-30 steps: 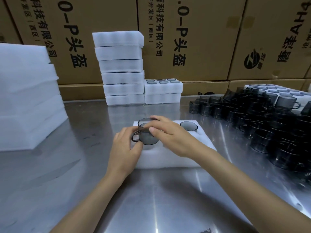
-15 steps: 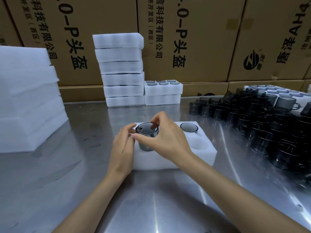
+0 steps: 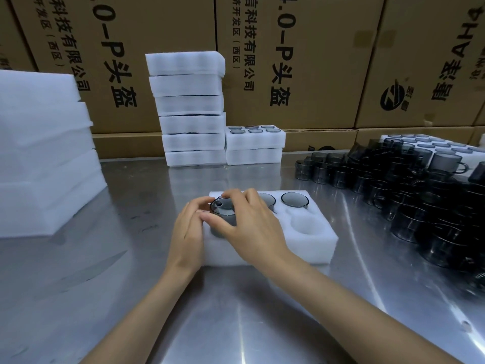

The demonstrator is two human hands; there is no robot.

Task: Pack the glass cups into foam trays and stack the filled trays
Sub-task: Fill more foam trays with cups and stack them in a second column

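Note:
A white foam tray lies on the steel table before me. Both hands are on a smoky grey glass cup sitting partly down in the tray's near left pocket. My right hand pinches its rim from above with thumb and fingers. My left hand touches the cup's left side with its fingertips. Two more cups sit in the tray's back row, and the near right pocket is bare. Loose grey cups crowd the table at the right.
A tall stack of foam trays and a shorter stack with cups showing on top stand at the back. Plain foam sheets are piled at the left. Cardboard boxes wall the rear.
The cup has gone from being held tilted above the tray to sitting lower in the near left pocket. Both hands followed it down.

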